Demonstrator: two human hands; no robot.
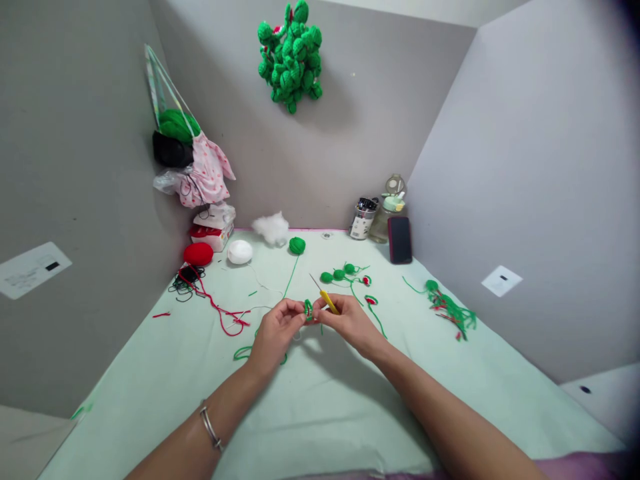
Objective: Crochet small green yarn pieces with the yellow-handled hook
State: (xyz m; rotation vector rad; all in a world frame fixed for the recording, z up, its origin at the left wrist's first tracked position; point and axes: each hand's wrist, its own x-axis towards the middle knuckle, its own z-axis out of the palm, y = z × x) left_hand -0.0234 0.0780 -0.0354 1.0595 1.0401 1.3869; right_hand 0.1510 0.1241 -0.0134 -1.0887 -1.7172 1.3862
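My left hand (281, 328) pinches a small green crochet piece (308, 309) with a little red and white in it. Touching the other side of that piece, my right hand (346, 323) also holds a yellow-handled hook (329, 302), its thin metal shaft pointing up and left. Green yarn (291, 277) runs from a green ball (297, 246) toward my hands. Loops of green yarn (243, 354) lie beside my left wrist. To the right of the hook are small green balls (339, 275) and a small red, white and green piece (371, 301) with a tail.
Red yarn ball (199, 253), white yarn ball (240, 252) and white stuffing (272, 229) sit at the back left. A phone (400, 240), jar (381, 223) and pen holder (363, 220) stand at the back right. Green yarn scraps (453, 311) lie right. Green crochet pieces (293, 60) hang above.
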